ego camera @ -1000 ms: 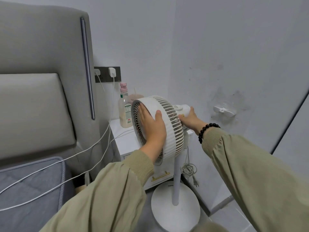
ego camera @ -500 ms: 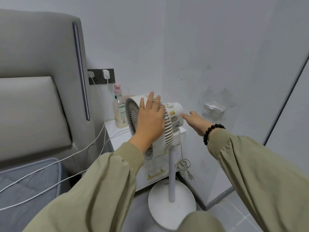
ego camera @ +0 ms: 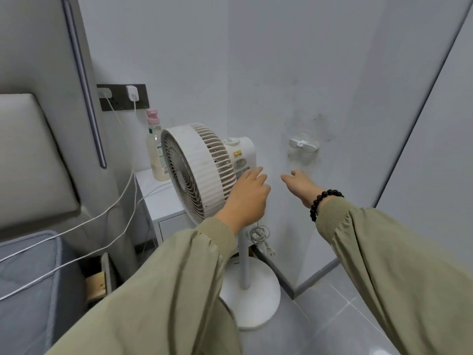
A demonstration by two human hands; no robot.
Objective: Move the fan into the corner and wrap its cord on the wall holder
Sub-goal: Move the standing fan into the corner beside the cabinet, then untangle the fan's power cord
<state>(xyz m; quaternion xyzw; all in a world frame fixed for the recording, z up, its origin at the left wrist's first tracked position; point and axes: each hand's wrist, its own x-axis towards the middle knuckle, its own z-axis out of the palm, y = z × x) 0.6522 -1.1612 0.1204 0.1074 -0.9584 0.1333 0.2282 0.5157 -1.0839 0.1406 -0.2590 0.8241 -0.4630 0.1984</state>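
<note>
— White fan: where is it?
— Mid-frame, on the floor in the corner, beside the nightstand; its cord hangs bundled by the pole.
— Hands?
— Left hand loose-fingered at the motor housing; right hand spread, empty, below the wall holder.

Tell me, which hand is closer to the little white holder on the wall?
The right hand. It is just below the wall holder, not touching it. The left hand is farther left, by the back of the fan.
</note>
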